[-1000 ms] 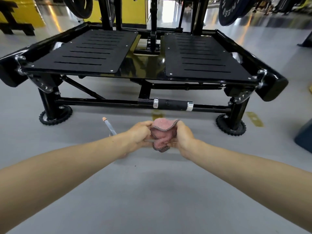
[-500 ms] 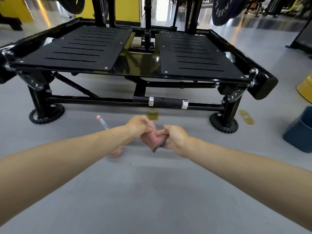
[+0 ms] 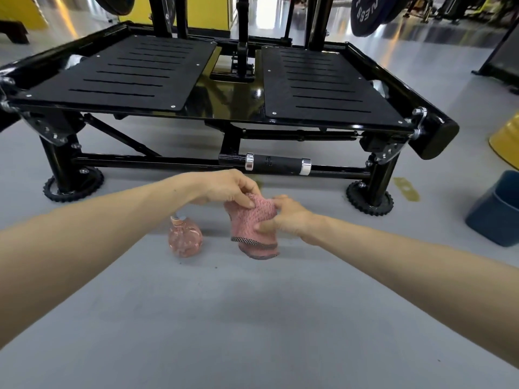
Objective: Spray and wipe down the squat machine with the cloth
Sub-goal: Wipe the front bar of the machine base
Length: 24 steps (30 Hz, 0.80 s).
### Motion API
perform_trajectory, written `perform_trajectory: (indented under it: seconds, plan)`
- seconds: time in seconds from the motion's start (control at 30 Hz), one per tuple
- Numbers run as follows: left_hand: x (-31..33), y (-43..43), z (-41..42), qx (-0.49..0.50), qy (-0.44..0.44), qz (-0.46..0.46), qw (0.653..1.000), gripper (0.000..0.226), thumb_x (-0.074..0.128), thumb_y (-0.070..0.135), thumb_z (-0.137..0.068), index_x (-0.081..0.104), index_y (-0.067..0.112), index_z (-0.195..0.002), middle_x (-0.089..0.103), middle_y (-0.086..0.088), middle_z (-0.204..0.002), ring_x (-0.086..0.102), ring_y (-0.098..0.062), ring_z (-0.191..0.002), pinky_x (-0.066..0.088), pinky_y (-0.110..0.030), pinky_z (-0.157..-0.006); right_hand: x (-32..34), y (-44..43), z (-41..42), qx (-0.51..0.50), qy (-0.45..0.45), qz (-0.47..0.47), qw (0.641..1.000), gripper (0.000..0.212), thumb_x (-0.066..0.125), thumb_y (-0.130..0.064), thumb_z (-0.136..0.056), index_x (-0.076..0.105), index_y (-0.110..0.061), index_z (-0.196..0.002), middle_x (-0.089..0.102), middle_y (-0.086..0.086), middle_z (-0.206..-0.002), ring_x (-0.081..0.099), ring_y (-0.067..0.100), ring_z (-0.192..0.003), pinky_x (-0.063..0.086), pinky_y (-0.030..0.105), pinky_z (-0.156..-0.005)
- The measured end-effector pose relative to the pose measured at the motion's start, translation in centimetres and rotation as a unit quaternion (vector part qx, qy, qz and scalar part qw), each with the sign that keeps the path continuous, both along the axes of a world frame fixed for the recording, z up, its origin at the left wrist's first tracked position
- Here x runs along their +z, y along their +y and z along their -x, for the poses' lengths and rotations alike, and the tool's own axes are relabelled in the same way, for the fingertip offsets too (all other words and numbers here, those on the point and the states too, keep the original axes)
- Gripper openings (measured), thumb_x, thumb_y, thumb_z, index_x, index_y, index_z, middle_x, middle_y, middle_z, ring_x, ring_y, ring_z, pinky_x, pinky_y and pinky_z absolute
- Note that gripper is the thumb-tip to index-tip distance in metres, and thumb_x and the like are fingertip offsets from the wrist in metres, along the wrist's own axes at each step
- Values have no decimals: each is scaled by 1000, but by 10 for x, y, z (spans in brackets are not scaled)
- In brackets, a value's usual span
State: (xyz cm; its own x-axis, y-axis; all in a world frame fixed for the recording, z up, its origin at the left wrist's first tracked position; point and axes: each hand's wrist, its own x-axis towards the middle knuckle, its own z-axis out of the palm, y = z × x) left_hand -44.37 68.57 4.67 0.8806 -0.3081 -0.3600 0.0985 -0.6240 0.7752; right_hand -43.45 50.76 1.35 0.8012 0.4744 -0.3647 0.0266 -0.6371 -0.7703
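A pink knitted cloth [image 3: 250, 223] with a dark trim hangs between both hands, low over the grey floor. My left hand [image 3: 227, 188] pinches its top edge from the left. My right hand [image 3: 283, 217] pinches its right side. A clear pink spray bottle [image 3: 185, 240] stands on the floor just left of the cloth, under my left forearm, with its top partly hidden. The black squat machine [image 3: 219, 113] stands right ahead, with two slotted black footplates on a low frame and a bar with a chromed grip along its front.
The machine rests on toothed black feet [image 3: 369, 200] at both front corners. A blue bin [image 3: 500, 209] sits at the right, a yellow object [image 3: 505, 141] behind it. A weight plate [image 3: 368, 15] hangs at the back right. Grey floor [image 3: 252, 318] stretches toward me.
The cloth was bunched tight between both hands; now it hangs unfolded and longer. My left hand has risen, uncovering the spray bottle on the floor. The view has moved closer to the machine.
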Motion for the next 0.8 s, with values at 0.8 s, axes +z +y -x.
perform_trajectory:
  seconds: [0.8]
  plan:
    - [-13,-10,0,91,129,41,987,14,49,4,-96,61,10,-98,60,-14,-92,59,-18,-69,53,-29,-58,2,-3,-14,-188,137,-254,939,47,40,21,-83,60,-10,-112,62,21,-104,61,28,-79,52,35,-67]
